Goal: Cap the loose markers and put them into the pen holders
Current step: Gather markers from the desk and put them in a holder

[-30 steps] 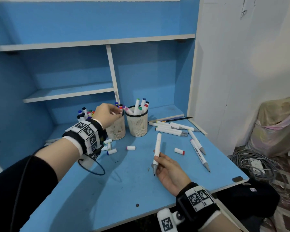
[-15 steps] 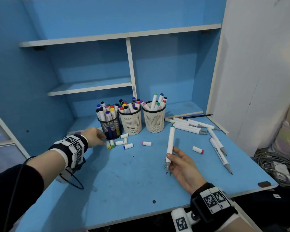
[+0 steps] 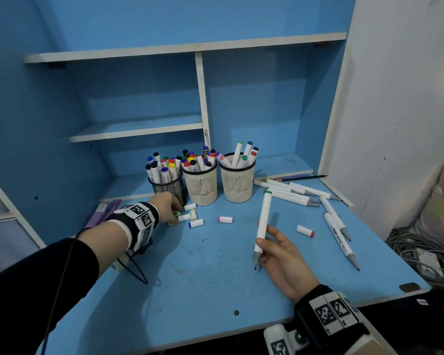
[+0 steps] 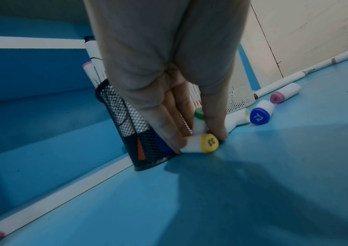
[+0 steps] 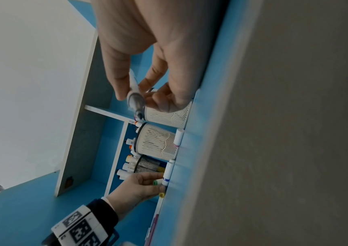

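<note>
My left hand [image 4: 181, 106] pinches a green cap [image 4: 198, 118] at frame centre; my right hand [image 3: 283, 254] grips the uncapped marker [image 3: 262, 221] lower right. The yellow cap [image 4: 203, 144] touching my fingers could get knocked and roll.

On my head view the light is even and quite bright, and the desk [image 3: 190, 278] carries soft shadows under both forearms. The shelf lines bend near the edges from the wide lens. My left wrist view is dimmer, with a broad dark shadow on the near desk surface and some blur. The right wrist view is dim and grainy; its right side is one out-of-focus grey area.
</note>
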### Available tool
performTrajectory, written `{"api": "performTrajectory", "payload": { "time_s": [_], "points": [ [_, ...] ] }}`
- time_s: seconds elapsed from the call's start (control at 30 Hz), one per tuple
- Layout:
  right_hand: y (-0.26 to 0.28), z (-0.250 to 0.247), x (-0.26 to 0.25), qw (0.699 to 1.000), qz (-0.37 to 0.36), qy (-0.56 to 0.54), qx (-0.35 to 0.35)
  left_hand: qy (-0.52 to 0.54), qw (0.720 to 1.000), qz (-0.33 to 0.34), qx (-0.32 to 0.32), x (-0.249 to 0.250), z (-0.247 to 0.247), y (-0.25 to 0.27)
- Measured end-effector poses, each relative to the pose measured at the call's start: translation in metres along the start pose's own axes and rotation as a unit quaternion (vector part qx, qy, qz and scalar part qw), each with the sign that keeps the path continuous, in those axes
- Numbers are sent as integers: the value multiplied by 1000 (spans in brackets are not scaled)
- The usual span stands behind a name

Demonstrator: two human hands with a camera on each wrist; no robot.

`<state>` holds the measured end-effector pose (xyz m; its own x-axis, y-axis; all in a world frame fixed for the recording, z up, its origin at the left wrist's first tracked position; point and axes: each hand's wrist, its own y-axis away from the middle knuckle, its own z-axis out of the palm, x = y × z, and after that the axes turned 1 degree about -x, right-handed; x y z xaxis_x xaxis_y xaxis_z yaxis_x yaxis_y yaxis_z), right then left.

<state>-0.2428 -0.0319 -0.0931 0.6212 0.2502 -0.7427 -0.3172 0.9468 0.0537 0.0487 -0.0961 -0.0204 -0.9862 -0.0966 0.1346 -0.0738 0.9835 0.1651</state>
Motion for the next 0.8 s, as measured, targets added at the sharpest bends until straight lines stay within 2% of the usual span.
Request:
{"api": "performTrajectory", "payload": {
  "time_s": [0.3,0.8],
  "points": [
    [-1,-2,2,1000,6,-7,-14,26,998,43,28,22,-2,-14],
    [0,3,0,1000,7,-11,-3,-66,996,58,-30,40,-3,-28]
  ]
}}
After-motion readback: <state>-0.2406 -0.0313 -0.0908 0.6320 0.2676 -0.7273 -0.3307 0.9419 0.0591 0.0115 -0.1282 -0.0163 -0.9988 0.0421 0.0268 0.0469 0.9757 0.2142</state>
